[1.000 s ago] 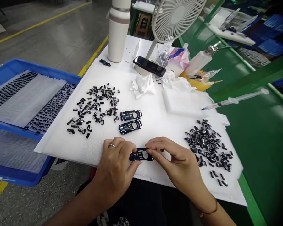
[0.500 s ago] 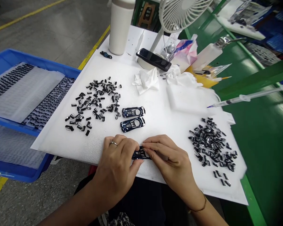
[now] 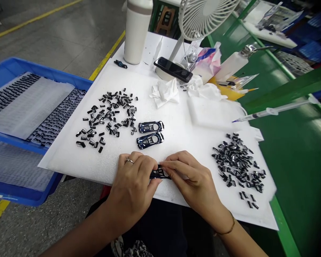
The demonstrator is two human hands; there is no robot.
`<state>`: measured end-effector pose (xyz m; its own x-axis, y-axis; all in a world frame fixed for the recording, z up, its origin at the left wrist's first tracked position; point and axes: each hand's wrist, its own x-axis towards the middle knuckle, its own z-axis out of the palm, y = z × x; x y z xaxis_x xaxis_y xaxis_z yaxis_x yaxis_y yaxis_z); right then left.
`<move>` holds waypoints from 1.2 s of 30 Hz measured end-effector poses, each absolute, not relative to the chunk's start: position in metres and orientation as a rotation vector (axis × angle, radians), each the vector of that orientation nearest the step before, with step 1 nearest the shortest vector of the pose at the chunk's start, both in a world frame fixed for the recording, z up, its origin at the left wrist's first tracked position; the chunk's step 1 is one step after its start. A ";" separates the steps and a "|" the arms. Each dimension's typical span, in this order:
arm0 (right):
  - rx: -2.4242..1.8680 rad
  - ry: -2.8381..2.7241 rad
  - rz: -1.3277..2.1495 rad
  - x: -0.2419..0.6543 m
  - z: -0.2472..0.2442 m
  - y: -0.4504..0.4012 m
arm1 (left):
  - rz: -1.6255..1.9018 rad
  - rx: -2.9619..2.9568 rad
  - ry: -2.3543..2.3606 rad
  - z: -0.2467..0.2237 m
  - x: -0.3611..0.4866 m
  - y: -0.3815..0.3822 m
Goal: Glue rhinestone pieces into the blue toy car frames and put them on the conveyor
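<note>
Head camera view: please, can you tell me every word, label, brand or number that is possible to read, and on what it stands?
No word, brand or number can be read.
The print on the pink and blue packet is too blurred to read.
The marks on the syringe are too small to read.

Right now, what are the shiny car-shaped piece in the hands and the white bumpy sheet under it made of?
The car-shaped piece between the left hand and right hand looks like dark plastic, perhaps with a metal-like coating, because it gleams. The white sheet looks like soft foam: matte, with a finely bubbly surface.
</note>
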<state>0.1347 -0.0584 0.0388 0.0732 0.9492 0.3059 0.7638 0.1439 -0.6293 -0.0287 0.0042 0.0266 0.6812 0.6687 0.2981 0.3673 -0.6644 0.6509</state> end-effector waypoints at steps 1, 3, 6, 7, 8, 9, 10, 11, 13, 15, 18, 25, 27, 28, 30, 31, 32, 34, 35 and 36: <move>-1.651 -1.733 0.331 0.135 0.039 -0.058 | 0.717 2.337 0.797 0.027 -0.029 0.004; -1.636 -1.745 0.318 0.134 0.039 -0.058 | 0.723 2.338 0.800 0.027 -0.029 0.004; -1.623 -1.758 0.302 0.135 0.039 -0.057 | 0.734 2.341 0.807 0.027 -0.028 0.004; -1.625 -1.761 0.301 0.135 0.040 -0.057 | 0.734 2.343 0.809 0.027 -0.028 0.004; -1.629 -1.762 0.306 0.135 0.040 -0.058 | 0.732 2.344 0.808 0.027 -0.028 0.004; -1.633 -1.762 0.311 0.135 0.040 -0.058 | 0.732 2.345 0.806 0.027 -0.028 0.004; -1.638 -1.762 0.318 0.135 0.041 -0.058 | 0.731 2.344 0.802 0.026 -0.028 0.004; -1.642 -1.763 0.320 0.135 0.041 -0.058 | 0.731 2.343 0.800 0.026 -0.028 0.004; -1.649 -1.770 0.314 0.135 0.041 -0.058 | 0.732 2.343 0.801 0.026 -0.028 0.004; -1.649 -1.780 0.290 0.134 0.042 -0.058 | 0.728 2.346 0.804 0.026 -0.028 0.004; -1.640 -1.795 0.264 0.133 0.043 -0.058 | 0.719 2.348 0.805 0.026 -0.029 0.004; -1.629 -1.829 0.339 0.136 0.044 -0.057 | 0.746 2.347 0.798 0.026 -0.028 0.003; -1.625 -1.827 0.325 0.136 0.043 -0.058 | 0.742 2.347 0.804 0.026 -0.028 0.003; -1.623 -1.822 0.315 0.136 0.042 -0.058 | 0.739 2.347 0.805 0.026 -0.028 0.003; -1.619 -1.816 0.309 0.136 0.040 -0.058 | 0.731 2.349 0.801 0.026 -0.028 0.003; -1.619 -1.816 0.315 0.137 0.040 -0.058 | 0.728 2.350 0.798 0.026 -0.028 0.003; -1.624 -1.817 0.331 0.137 0.040 -0.058 | 0.725 2.351 0.795 0.026 -0.028 0.003; -1.639 -1.826 0.383 0.140 0.042 -0.056 | 0.715 2.356 0.782 0.027 -0.029 0.004; -1.652 -1.836 0.419 0.141 0.043 -0.055 | 0.710 2.358 0.776 0.027 -0.029 0.004; -1.668 -1.847 0.461 0.143 0.045 -0.053 | 0.706 2.359 0.770 0.027 -0.030 0.004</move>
